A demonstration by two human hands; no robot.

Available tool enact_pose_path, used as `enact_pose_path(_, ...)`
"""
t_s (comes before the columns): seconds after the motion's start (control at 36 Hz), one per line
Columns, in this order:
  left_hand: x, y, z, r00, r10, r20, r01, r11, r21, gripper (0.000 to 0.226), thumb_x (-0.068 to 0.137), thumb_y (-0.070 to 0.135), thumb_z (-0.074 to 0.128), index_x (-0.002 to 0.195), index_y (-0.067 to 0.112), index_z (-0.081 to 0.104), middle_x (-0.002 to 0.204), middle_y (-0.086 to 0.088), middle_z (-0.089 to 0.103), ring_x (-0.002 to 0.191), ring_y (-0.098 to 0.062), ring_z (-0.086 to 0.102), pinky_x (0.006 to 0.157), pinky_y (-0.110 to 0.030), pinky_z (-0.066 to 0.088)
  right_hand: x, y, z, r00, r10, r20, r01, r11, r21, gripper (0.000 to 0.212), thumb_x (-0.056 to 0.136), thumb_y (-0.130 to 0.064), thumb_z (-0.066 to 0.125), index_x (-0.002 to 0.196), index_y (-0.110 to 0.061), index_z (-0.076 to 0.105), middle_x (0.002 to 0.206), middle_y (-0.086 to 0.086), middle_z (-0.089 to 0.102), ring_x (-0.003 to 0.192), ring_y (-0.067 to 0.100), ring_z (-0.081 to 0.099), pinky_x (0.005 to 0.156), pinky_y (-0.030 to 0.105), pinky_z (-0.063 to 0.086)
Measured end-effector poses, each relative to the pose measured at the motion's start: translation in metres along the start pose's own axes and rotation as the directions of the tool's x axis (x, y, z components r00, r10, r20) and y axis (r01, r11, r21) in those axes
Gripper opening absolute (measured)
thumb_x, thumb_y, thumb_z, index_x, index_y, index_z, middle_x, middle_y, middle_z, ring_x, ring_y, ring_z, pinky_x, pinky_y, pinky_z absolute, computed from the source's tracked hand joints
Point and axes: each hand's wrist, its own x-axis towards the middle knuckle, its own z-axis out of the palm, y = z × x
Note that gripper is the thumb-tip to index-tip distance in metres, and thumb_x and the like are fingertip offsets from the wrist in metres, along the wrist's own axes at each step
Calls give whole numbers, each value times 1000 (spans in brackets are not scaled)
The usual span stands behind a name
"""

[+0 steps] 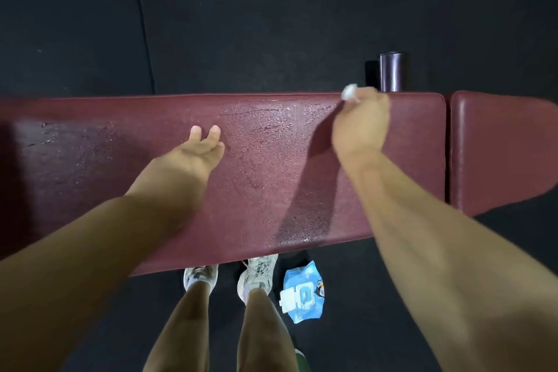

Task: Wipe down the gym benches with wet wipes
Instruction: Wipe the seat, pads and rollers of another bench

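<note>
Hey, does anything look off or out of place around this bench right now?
The wet wipes pack lies on the floor beside the right shoe with its lid flipped open. The maroon bench pad glistens where it looks wet. The right hand holds a balled wipe; the left hand rests open.

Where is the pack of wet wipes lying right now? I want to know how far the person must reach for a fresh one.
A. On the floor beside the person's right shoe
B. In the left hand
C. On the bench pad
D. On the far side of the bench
A: the blue pack of wet wipes lies on the dark floor, lid flipped open, just right of the right shoe, on the near side of the bench.
</note>
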Motion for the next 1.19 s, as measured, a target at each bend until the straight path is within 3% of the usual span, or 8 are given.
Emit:
enact_pose_path(0.08, -4, -14, 0, 995, 77, -57, -76, 997, 13, 76, 87, -11, 35, 151, 22, 11, 154, 17, -10, 134, 7, -12, 108, -16, 6, -51, -45, 17, 933, -319, 163, 302, 945, 124, 34, 85, 4, 43, 106, -11, 65, 102, 12, 50, 87, 25, 48, 79, 25, 35)
enact_pose_path(0.22, -19, -35, -2, 989, 34, -144, -25, 998, 61, 70, 85, -12, 41, 148, 11, 22, 159, 0, 4, 146, -16, 1, 112, -41, 28, -97, -60, 22, 572, -710, 411, 659, 696, 284, 32, 88, -5, 50, 119, -12, 57, 108, 8, 49, 78, 18, 42, 68, 28, 36)
enact_pose_path(0.42, -28, -52, 3, 986, 49, -162, -43, 998, 40, 73, 84, -15, 40, 148, 14, 24, 158, 7, -2, 144, -8, -1, 107, -32, 33, -16, -26, 4, 946, -305, 111, 302, 952, 43, 26, 88, 3, 43, 98, -8, 65, 97, 16, 55, 88, 28, 48, 79, 25, 38)
enact_pose_path(0.58, -22, -62, 18, 975, 81, -207, -86, 996, -12, 76, 83, -23, 30, 149, 14, 22, 157, 9, -5, 132, -1, -13, 108, -20, 10, -46, -71, 25, 971, -237, 37, 236, 971, 22, 35, 90, -8, 39, 114, -11, 65, 110, 14, 53, 99, 28, 51, 81, 19, 30)
enact_pose_path(0.78, -20, -69, 26, 956, 120, -267, -125, 992, -1, 70, 86, -22, 33, 148, 9, 25, 153, 9, -4, 135, -3, -9, 106, -16, -5, -115, -93, 40, 497, -799, 340, 749, 593, 297, 18, 99, -22, 43, 109, -28, 57, 109, -1, 49, 86, 14, 43, 73, 26, 34)
enact_pose_path(0.97, -16, -63, 26, 993, -48, -107, 39, 996, -85, 75, 90, -16, 24, 150, 27, 13, 157, 8, -11, 145, -20, -7, 117, -28, 7, -59, -20, 4, 980, -171, 105, 162, 983, 89, 28, 92, -2, 45, 110, -8, 66, 117, 18, 53, 104, 30, 53, 86, 19, 33)
enact_pose_path(1.08, -17, -58, 20, 993, -58, -107, 48, 994, -99, 80, 86, -18, 27, 150, 27, 11, 157, 10, -12, 145, -15, -9, 116, -24, 5, -89, -22, 17, 998, 56, -23, -55, 996, 68, 27, 96, -8, 48, 119, -5, 62, 118, 16, 51, 97, 23, 54, 81, 10, 30)
enact_pose_path(1.19, -31, -69, 24, 976, 5, -216, -23, 997, -79, 72, 85, -16, 34, 148, 17, 24, 158, 10, 3, 144, -7, -3, 113, -23, 12, -165, -70, 43, 934, -335, 125, 303, 927, 222, 25, 87, 0, 55, 109, -4, 66, 103, 16, 57, 78, 19, 51, 75, 18, 43)
